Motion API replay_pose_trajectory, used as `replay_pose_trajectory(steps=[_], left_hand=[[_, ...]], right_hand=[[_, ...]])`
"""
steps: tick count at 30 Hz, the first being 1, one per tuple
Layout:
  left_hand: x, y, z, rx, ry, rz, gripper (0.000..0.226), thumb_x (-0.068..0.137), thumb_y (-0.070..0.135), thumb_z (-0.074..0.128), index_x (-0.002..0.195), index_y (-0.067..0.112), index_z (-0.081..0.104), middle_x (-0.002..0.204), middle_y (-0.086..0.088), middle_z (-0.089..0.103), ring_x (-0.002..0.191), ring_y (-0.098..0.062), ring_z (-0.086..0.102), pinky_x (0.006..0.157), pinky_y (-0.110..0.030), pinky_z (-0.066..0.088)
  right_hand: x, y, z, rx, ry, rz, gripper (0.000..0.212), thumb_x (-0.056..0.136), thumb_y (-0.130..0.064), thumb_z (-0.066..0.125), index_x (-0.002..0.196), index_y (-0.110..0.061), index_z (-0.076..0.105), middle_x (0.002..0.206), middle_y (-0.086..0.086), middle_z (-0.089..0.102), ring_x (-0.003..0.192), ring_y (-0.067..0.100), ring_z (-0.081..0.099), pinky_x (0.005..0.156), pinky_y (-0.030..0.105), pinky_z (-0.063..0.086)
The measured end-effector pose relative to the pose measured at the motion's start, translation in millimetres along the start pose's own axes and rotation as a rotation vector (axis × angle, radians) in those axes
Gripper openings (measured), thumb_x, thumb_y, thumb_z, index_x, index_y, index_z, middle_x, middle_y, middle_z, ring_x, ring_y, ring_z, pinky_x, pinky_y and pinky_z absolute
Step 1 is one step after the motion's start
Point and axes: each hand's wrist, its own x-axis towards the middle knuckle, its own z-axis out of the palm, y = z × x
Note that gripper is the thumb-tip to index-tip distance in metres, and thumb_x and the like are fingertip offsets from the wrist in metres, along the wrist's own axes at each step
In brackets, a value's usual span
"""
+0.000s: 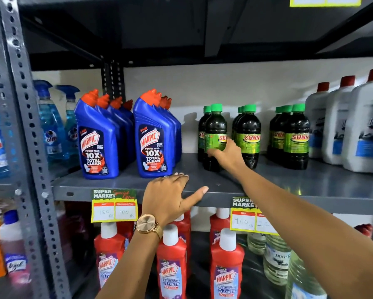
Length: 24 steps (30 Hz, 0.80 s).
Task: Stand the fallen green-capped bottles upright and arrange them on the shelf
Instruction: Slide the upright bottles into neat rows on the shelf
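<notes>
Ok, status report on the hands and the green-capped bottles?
Right hand gripping front-left green-capped bottle, upright. Left hand resting on shelf edge. No bottles seen fallen, nothing in the way.

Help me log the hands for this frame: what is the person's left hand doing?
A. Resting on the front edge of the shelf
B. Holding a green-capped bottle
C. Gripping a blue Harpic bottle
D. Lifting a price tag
A: the left hand lies flat on the shelf edge, holding nothing, while the right hand grips the front-left green-capped bottle.
</notes>
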Motion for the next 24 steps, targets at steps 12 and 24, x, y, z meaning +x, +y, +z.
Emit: replay_pose_trajectory(steps=[12,24], left_hand=[[-0.5,-0.2,-1.3,-0.069,-0.037,-0.021,0.074,0.087,0.069,0.021,0.084,0.014,0.071,0.084,-0.001,0.075,0.081,-0.020,0.069,0.063,-0.036,0.055],[-1.2,0.8,-2.8,-0.054,-0.045,-0.024,0.069,0.087,0.067,0.024,0.083,0.017,0.072,0.080,0.001,0.075,0.076,-0.018,0.069,0.059,-0.031,0.053]], right_hand=[[-1.0,2.4,-0.4,-0.167,-0.033,-0.074,0.063,0.064,-0.032,0.084,0.117,-0.006,0.061,0.110,0.014,0.070,0.103,0.030,0.066,0.089,0.038,0.054],[-3.0,0.9,5.4,-0.252,0.001,-0.116,0.091,0.060,-0.051,0.084,0.127,-0.003,0.048,0.124,0.016,0.061,0.117,0.031,0.058,0.095,0.043,0.051]])
